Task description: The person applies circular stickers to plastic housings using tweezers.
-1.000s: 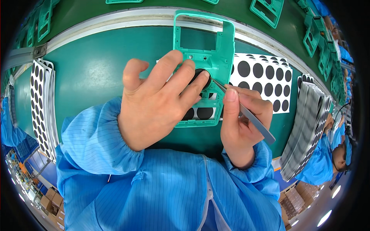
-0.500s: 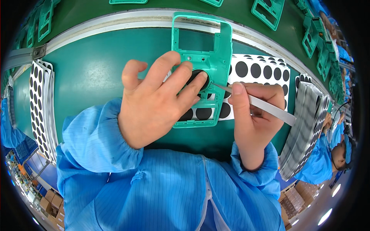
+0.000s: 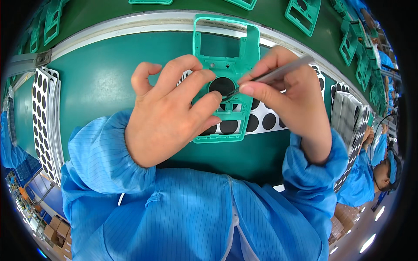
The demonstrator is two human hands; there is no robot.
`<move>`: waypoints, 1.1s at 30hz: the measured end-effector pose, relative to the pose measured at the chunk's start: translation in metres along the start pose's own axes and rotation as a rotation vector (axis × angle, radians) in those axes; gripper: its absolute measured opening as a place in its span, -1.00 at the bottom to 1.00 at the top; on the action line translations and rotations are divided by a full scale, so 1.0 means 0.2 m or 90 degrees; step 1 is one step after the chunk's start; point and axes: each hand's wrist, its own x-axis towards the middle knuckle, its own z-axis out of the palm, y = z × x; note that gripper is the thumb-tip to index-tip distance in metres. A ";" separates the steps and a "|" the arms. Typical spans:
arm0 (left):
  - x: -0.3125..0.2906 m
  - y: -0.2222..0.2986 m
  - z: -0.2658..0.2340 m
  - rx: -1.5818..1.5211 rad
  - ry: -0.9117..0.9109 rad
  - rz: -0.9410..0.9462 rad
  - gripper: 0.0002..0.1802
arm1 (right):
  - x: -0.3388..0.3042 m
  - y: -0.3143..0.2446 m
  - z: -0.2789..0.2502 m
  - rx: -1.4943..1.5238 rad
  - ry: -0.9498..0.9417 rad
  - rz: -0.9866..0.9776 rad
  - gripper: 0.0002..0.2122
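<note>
A green plastic housing [image 3: 238,126] lies before me on the bench, over a white sheet of black round stickers [image 3: 269,121]. Inside its round recess sits a black disc [image 3: 221,85]. My left hand [image 3: 167,108] lies over the housing's left side, fingers spread. Its index fingertip is at the lower edge of the disc, and its thumb is partly hidden below. My right hand [image 3: 300,95] pinches metal tweezers [image 3: 285,71] between thumb and fingers. The tweezers' tips reach the disc's lower right edge, beside my left index finger; I cannot tell whether they grip it.
Stacks of sticker sheets stand at the left [image 3: 45,122] and right [image 3: 353,117] of the bench. A pale metal rail [image 3: 130,22] bounds its far side. Beyond it, more green housings [image 3: 303,13] lie on a green belt. A person in blue [image 3: 361,187] sits at the right.
My right hand has moved up and turned, so the tweezers now slant down to the left onto the disc's lower edge. My left index finger has drawn back off the disc's middle.
</note>
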 end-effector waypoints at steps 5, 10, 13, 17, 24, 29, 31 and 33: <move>0.00 0.00 0.00 -0.014 -0.004 0.003 -0.60 | 0.07 -0.01 -0.04 0.033 -0.075 0.014 -0.84; 0.00 0.00 -0.01 -0.014 -0.010 -0.001 -0.62 | 0.10 -0.03 -0.04 0.024 -0.125 0.044 -0.84; 0.00 0.00 -0.01 -0.008 -0.007 -0.001 -0.62 | 0.11 -0.01 -0.05 0.011 -0.135 0.014 -0.84; 0.00 -0.01 -0.01 -0.006 -0.008 -0.002 -0.62 | 0.12 -0.01 -0.05 0.016 -0.148 0.023 -0.84; -0.01 -0.01 -0.01 0.005 -0.013 -0.006 -0.63 | 0.14 -0.01 -0.05 0.047 -0.159 0.025 -0.84; 0.00 0.00 -0.01 0.013 -0.015 -0.001 -0.63 | 0.14 0.01 -0.06 0.064 -0.180 0.049 -0.84; 0.00 0.00 -0.01 0.015 -0.018 -0.003 -0.64 | 0.13 0.01 -0.05 0.100 -0.161 0.055 -0.84; 0.00 0.00 -0.01 0.015 -0.019 -0.004 -0.64 | 0.13 0.02 -0.05 0.093 -0.161 0.047 -0.84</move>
